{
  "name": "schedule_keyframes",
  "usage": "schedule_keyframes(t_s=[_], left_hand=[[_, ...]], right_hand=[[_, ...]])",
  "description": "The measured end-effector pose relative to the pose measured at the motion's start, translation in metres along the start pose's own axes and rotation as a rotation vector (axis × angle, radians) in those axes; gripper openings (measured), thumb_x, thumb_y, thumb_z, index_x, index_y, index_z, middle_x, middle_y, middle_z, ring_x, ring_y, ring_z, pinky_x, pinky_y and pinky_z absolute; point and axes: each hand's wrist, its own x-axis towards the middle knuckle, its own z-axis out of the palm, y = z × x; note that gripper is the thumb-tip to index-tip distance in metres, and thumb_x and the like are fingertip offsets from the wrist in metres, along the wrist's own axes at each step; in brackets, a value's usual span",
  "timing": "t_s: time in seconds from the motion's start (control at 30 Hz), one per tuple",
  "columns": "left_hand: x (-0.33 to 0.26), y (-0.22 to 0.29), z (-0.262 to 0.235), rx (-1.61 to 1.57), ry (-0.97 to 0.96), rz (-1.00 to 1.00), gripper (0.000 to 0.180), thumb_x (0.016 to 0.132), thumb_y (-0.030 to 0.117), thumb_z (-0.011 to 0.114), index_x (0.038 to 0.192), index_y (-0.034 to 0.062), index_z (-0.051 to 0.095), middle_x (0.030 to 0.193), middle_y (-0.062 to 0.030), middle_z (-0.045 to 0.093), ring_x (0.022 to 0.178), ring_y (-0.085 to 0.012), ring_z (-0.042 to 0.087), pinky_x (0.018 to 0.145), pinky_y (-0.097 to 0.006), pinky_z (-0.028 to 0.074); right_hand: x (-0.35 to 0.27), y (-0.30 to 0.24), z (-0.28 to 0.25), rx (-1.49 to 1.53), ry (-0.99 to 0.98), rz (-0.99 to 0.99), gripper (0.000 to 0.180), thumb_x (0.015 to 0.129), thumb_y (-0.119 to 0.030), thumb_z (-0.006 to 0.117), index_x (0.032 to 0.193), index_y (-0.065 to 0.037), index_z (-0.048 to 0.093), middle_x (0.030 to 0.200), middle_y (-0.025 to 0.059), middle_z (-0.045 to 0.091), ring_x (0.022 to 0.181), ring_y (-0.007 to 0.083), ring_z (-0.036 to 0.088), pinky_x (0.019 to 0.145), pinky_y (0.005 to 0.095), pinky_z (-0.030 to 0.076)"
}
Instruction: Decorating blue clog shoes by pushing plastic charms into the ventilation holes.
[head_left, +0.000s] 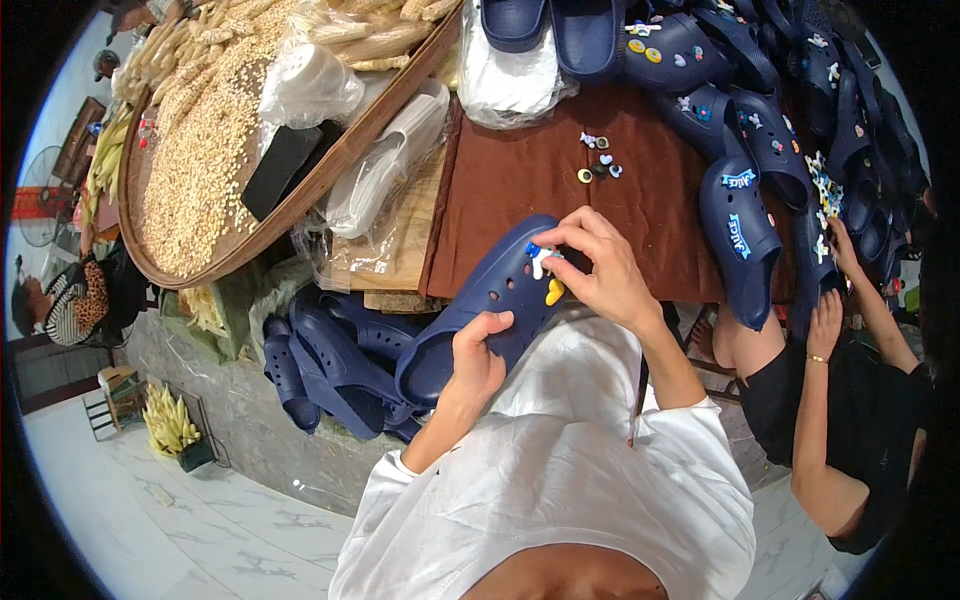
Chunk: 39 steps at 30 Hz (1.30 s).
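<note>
Brown cloth (540,165) covers the table, with a big rimmed tray (345,150) of corn kernels (195,190) on the left and many decorated clogs (740,240) on the right. One navy foam clog (480,275) is held at the near edge of the cloth, in front of the white shirt (560,470). Its toe points up and to the right.

The left hand (478,362) grips its side, thumb on top. The right hand (597,268) has its thumb and pointer finger pinched on a blue-and-white charm (538,258), just above a yellow charm (555,291).

The step now seems to be putting that charm into a hole. The next move likely needs a firm push while the left hand keeps the clog steady.

The left fingers are mostly hidden behind the clog. I cannot tell if the charm is in its hole. Some small loose charms (599,170) are too tiny to make out.
</note>
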Motion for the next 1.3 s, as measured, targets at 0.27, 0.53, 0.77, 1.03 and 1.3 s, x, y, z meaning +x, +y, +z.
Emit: schedule_keyframes(t_s=[0.27, 0.53, 0.77, 1.03, 1.3], left_hand=[[-0.002, 0.001, -0.002, -0.053, -0.031, -0.007, 0.051, 0.078, 0.005, 0.056, 0.128, -0.0029, 0.054, 0.122, -0.0143, 0.063, 0.111, -0.0268, 0.062, 0.102, -0.039, 0.046], [0.001, 0.002, 0.003, -0.126, 0.020, -0.012, 0.055, 0.073, 0.015, 0.058, 0.124, -0.0032, 0.057, 0.123, -0.0182, 0.063, 0.111, -0.0328, 0.062, 0.103, -0.047, 0.046], [0.001, 0.008, 0.006, -0.228, 0.027, -0.090, 0.052, 0.073, 0.017, 0.059, 0.121, -0.0036, 0.058, 0.123, -0.0198, 0.063, 0.112, -0.0342, 0.062, 0.103, -0.048, 0.046], [0.000, -0.008, -0.006, 0.000, 0.019, 0.048, 0.054, 0.073, 0.013, 0.057, 0.123, -0.0043, 0.057, 0.122, -0.0187, 0.064, 0.111, -0.0336, 0.062, 0.102, -0.047, 0.047], [0.002, -0.011, -0.007, 0.055, 0.105, 0.048, 0.060, 0.065, 0.013, 0.055, 0.123, -0.0054, 0.056, 0.117, -0.0201, 0.064, 0.105, -0.0345, 0.064, 0.099, -0.045, 0.050]], right_hand=[[0.000, 0.008, 0.008, 0.122, 0.105, 0.048, 0.027, 0.075, -0.019, 0.082, 0.097, -0.007, 0.071, 0.099, 0.0068, 0.053, 0.100, 0.0242, 0.054, 0.088, 0.0362, 0.045], [-0.011, 0.018, 0.029, 0.142, 0.257, 0.034, 0.037, 0.074, -0.023, 0.084, 0.101, -0.006, 0.065, 0.107, 0.0089, 0.050, 0.106, 0.0260, 0.050, 0.092, 0.0377, 0.043], [-0.008, 0.016, 0.019, 0.156, 0.214, 0.083, 0.032, 0.079, -0.021, 0.079, 0.101, -0.006, 0.064, 0.108, 0.0096, 0.050, 0.102, 0.0254, 0.053, 0.091, 0.0368, 0.043], [-0.002, 0.030, 0.014, 0.399, 0.019, 0.159, 0.049, 0.087, -0.014, 0.073, 0.130, -0.004, 0.053, 0.118, 0.0075, 0.053, 0.112, 0.0175, 0.053, 0.099, 0.0309, 0.043], [-0.001, 0.038, 0.018, 0.703, -0.213, 0.273, 0.054, 0.094, -0.014, 0.065, 0.142, -0.003, 0.043, 0.129, 0.0076, 0.052, 0.116, 0.0141, 0.052, 0.101, 0.0287, 0.042]])
